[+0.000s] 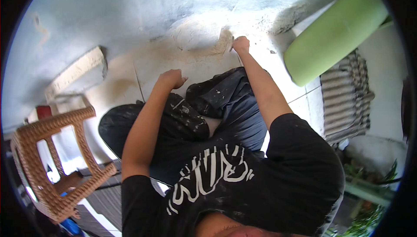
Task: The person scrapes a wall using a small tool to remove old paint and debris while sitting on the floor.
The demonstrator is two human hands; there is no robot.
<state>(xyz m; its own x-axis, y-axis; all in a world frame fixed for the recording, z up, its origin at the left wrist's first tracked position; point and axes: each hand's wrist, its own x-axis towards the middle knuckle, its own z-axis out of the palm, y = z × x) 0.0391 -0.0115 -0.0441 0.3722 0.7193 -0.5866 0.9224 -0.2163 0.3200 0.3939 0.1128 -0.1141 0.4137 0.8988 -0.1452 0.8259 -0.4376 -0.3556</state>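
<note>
My right hand is closed around a thin, narrow tool, seen nearly edge-on, so its exact kind is unclear. The tool is beside a rough, beige patch of filler at the foot of a pale blue wall. Left of that patch, a whitish smoothed area covers the lower wall. My left hand hovers over the white tiled floor near my knee, fingers curled. Its palm side is hidden, so I cannot see whether anything is in it.
On the left, a pale block lies by the wall, near a brown woven-pattern plastic stool tipped over. To the right stand a light green column-like object and a stack of grey corrugated sheets. Green plants show at the lower right.
</note>
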